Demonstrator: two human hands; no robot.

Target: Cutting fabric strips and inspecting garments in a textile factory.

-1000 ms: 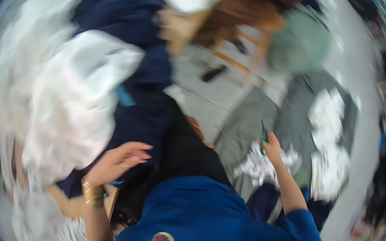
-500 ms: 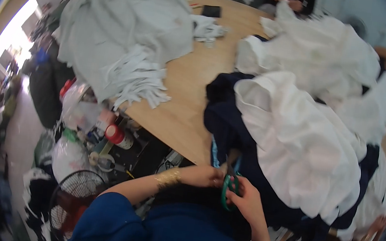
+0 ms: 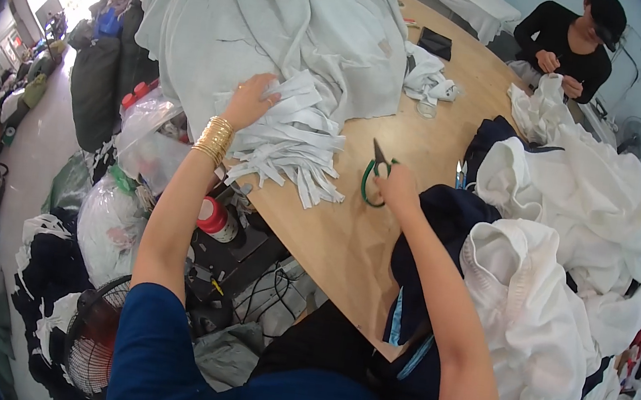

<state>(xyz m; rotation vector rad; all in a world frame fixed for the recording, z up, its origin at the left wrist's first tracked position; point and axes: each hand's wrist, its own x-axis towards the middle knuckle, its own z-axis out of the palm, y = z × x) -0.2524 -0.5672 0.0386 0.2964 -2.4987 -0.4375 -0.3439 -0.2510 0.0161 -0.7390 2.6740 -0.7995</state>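
At the upper end of a heap of white fabric strips (image 3: 295, 144), my left hand (image 3: 251, 102) has its fingers bent against the cloth, closed on some of the strips; its fingertips are partly hidden. Over the bare wood, my right hand (image 3: 398, 188) grips scissors (image 3: 370, 176) with green handles, their dark blades pointing away from me. Close to my right forearm lie a dark navy garment (image 3: 436, 215) with light blue trim and a pile of white garments (image 3: 534, 301). Behind the strips spreads a large pale grey cloth (image 3: 270, 31).
The wooden table (image 3: 345, 260) narrows to a corner near my body. A black flat object (image 3: 435, 43) and white scraps (image 3: 431, 77) lie farther back. Below left are a red-capped bottle (image 3: 217, 219), bags (image 3: 111, 225) and a fan (image 3: 95, 340). A co-worker (image 3: 571, 51) sits far right.
My hands have moved apart from beside the navy garment. The left has reached out to the white strips; the right has carried the scissors forward over the table. The view has shifted.
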